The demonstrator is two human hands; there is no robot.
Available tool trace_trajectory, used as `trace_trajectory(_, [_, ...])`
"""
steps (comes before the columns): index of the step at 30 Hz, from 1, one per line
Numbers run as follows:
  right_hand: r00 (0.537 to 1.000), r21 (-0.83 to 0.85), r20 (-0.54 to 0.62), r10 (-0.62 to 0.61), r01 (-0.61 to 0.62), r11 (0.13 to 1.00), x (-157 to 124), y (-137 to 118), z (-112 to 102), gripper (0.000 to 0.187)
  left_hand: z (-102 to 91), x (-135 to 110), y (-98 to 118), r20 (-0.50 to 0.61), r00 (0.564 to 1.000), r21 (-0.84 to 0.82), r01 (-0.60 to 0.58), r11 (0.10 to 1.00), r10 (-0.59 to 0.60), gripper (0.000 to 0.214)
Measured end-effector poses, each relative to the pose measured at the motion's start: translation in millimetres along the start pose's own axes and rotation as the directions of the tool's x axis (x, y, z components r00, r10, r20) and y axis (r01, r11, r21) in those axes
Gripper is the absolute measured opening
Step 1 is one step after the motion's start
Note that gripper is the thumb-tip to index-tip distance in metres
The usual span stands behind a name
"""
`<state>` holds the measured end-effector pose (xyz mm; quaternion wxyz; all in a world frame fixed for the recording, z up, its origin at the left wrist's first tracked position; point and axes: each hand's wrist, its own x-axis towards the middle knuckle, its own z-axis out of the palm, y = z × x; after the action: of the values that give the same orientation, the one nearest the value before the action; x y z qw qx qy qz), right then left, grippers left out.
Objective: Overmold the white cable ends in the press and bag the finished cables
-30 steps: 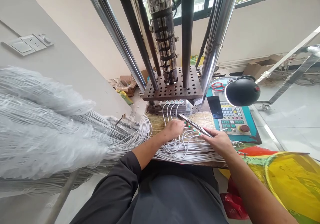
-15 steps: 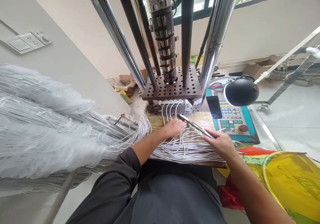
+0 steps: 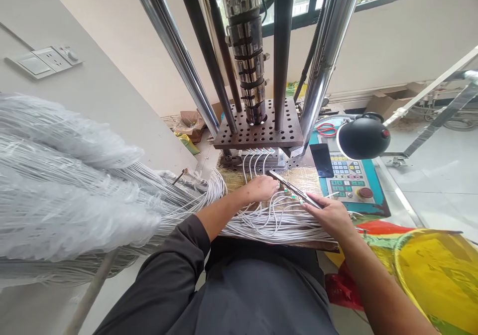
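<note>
My left hand (image 3: 261,189) rests closed over thin white cables (image 3: 276,220) with green plug ends, right beside the near end of a narrow metal bar (image 3: 295,189). My right hand (image 3: 328,213) grips the other end of that bar, which lies slanted over the cables. More white cables run from my hands into the mould (image 3: 261,157) under the perforated steel plate (image 3: 259,128) of the vertical press.
A big bundle of white cables (image 3: 74,195) fills the left. A control panel (image 3: 347,175) with a red button, a black phone (image 3: 321,160) and a black lamp head (image 3: 362,137) stand to the right. A yellow bin (image 3: 436,270) sits at lower right.
Both hands stay at the bar and cables with only slight shifts; the view has tilted a little.
</note>
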<state>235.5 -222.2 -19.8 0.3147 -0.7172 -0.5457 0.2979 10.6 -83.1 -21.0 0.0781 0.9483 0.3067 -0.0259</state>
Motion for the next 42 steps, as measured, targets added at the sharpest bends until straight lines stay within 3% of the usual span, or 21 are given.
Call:
trace_trajectory(4, [1.0, -0.009, 0.0, -0.024, 0.024, 1.0, 0, 3, 2, 0.051, -12.1, 1, 2, 0.044, 0.999, -0.028, 0.006, 1.0, -0.005, 0.026])
trace_trajectory(9, [0.999, -0.005, -0.011, -0.051, 0.051, 0.999, -3, 3, 5, 0.049, -17.5, 3, 8, -0.015, 0.995, -0.002, 0.101, 0.995, -0.101, 0.027])
trace_trajectory(23, [1.0, 0.002, 0.011, -0.001, 0.001, 1.0, -5, 3, 3, 0.056, 17.4, -14, 7, -0.118, 0.991, -0.027, 0.058, 0.998, -0.061, 0.03])
trace_trajectory(30, [1.0, -0.005, 0.01, -0.019, 0.019, 1.0, -4, 3, 3, 0.056, 18.9, -13, 9, -0.121, 0.989, -0.031, 0.082, 0.996, -0.085, 0.031])
trace_trajectory(42, [1.0, -0.004, -0.003, -0.015, 0.015, 1.0, -4, 6, 6, 0.055, 24.2, -16, 10, -0.14, 0.974, -0.188, 0.152, 0.97, -0.18, 0.033])
